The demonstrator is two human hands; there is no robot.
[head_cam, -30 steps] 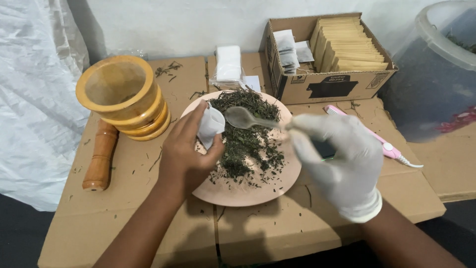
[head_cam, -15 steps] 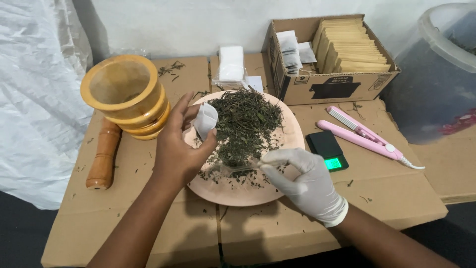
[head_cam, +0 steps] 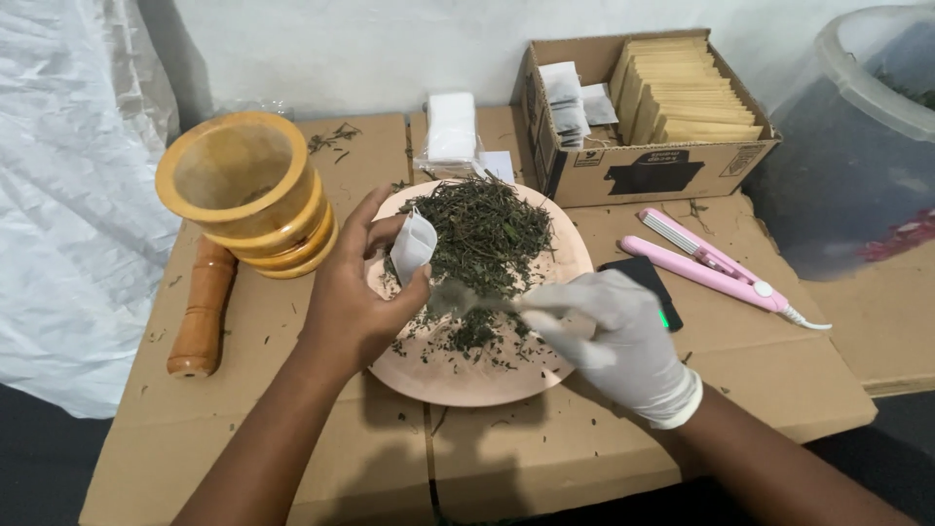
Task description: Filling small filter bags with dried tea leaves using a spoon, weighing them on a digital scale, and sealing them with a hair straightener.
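The cardboard-covered table point(head_cam: 243, 429) carries a wooden mortar point(head_cam: 243, 190) with its pestle point(head_cam: 200, 307) at the left, an open cardboard box point(head_cam: 648, 107) of tan envelopes at the back, and a pink plate point(head_cam: 467, 375) heaped with dried green leaves point(head_cam: 482, 239) in the middle. Over the plate, the gloved right hand point(head_cam: 618, 341) has lifted since half a second ago: it is closed around the handle of a clear plastic spoon point(head_cam: 458, 297), whose loaded bowl now rides up from the near rim towards the small white filter bag point(head_cam: 413, 245). The bare left hand point(head_cam: 360, 292) still pinches that bag between thumb and fingers, mouth up, just left of the heap. A pink sealer point(head_cam: 711, 263) and a black pocket scale point(head_cam: 643, 282) lie to the right.
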